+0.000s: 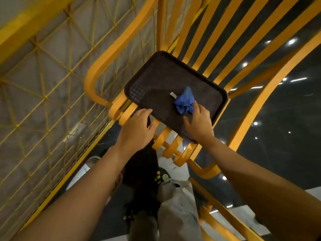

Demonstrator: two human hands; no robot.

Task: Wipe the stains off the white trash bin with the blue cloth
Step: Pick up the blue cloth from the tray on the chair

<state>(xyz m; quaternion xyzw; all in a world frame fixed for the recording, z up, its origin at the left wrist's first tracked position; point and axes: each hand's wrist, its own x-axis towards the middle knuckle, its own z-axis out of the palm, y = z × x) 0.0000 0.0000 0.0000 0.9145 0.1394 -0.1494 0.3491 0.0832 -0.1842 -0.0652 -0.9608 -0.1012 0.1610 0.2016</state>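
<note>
A crumpled blue cloth (184, 101) with a small white tag lies on a dark tray (159, 84), which rests on the slats of a yellow bench (224, 40). My left hand (137, 127) is curled around the tray's near left edge. My right hand (199, 122) lies palm down on the tray's near right part, fingers spread, the fingertips touching the cloth. A white object with dark specks, likely the trash bin (81, 173), shows on the floor at lower left, mostly hidden behind my left forearm.
A yellow wire-mesh panel (52, 84) stands along the left side of the bench. The dark glossy floor (286, 119) reflects ceiling lights at right. My legs and shoes (163, 178) are below the bench's front edge.
</note>
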